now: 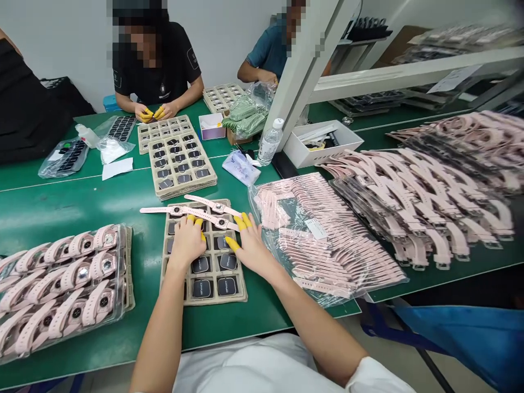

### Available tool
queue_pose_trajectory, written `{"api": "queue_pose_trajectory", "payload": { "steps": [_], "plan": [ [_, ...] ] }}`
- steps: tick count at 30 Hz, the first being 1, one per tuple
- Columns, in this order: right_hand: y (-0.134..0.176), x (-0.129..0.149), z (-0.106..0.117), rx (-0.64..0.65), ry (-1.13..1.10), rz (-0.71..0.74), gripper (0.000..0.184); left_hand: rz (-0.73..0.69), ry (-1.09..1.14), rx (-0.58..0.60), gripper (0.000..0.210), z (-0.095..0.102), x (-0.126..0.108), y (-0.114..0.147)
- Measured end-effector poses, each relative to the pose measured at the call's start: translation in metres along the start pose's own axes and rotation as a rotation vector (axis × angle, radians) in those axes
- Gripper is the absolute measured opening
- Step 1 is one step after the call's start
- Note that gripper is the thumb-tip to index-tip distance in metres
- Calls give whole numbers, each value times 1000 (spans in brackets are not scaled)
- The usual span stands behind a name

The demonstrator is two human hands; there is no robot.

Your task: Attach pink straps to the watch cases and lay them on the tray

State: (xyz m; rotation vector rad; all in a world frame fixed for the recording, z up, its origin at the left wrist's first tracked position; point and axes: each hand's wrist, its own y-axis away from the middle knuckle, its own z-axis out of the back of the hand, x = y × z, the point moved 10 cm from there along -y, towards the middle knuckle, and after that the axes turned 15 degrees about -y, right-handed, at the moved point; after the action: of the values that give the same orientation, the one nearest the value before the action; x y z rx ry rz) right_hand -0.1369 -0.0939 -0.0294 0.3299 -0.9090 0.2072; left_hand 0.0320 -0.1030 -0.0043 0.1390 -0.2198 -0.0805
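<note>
Pink-strapped smartwatches [221,223] lie across the far end of a beige compartment tray [237,299] in front of me. Square dark pieces sit in the tray's cells. My left hand [189,243] reaches over the tray's middle, yellow-covered fingertips at the strap of the nearer watch, thumb apart. Over the right edge, my right hand [252,245] has its fingertips at the strap end of that watch, with its yellow-tipped thumb spread away. Neither hand is closed around a watch. Another watch [177,210] lies at the left, its strap sticking out past the tray edge.
Left stand stacked clear trays of pink watches [77,278]. A plastic bag of pink straps [323,234] lies right, beside piled strapped trays [409,202]. Ahead are another beige tray [184,185], a bottle [271,143], a white box [323,144] and a co-worker [158,71].
</note>
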Motion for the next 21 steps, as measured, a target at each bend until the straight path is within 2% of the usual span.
{"api": "queue_pose_trajectory", "payload": {
  "steps": [3,5,7,9,12,17,21],
  "plan": [
    [21,-2,11,72,25,-35,68,-6,61,-40,42,0,2,-2],
    [35,-17,21,83,73,-72,65,-17,106,-74,42,-1,3,-2],
    [45,-40,38,10,164,-106,61,-29,146,-104,39,-3,6,-3],
    [47,-61,60,-131,275,-119,56,-42,182,-132,36,-4,7,-4],
    [38,-75,84,-286,393,-105,47,-56,215,-158,33,-7,8,-6],
    [8,-79,93,-347,410,-163,35,-30,261,-153,31,-13,9,-9],
    [-1,-87,99,-343,375,-135,26,-28,337,-157,33,-14,11,-10]
  ]
}}
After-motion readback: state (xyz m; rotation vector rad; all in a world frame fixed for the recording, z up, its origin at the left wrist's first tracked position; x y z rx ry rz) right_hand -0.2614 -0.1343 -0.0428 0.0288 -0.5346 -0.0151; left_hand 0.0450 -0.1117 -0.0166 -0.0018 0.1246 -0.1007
